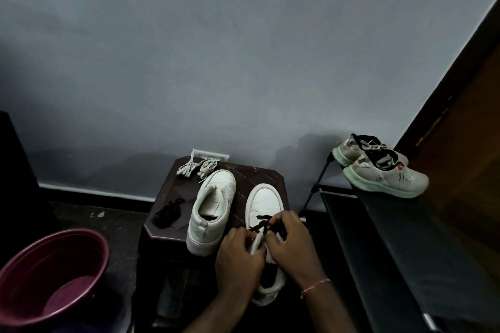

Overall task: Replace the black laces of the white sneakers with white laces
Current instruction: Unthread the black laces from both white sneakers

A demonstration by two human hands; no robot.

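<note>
Left hand (238, 257) grips sneaker (263, 197) at stool (167, 192) right edge; right hand (290, 240) pinches limp black lace (263, 220), best pulled near eyelets.

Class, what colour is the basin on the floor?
Dark maroon; the basin shows best in the head view.

Light is low, cool and even. The grey wall (243, 48) carries most of it. Soft, blurred shadows lie along its foot behind the stool (173, 197), which puts the source on the viewer's side. The floor (113, 222) and bottom corners fall to near black, detail lost. The left sneaker (213, 197) and right sneaker (266, 200) are the brightest surfaces. The left hand (238, 257) and right hand (292, 240) read dark and soft-edged. The black lace (263, 223) is hard to trace. A dull sheen runs along the rack top (392, 238). Wide-angle bending tilts the door (460, 130) hard inward.
</note>
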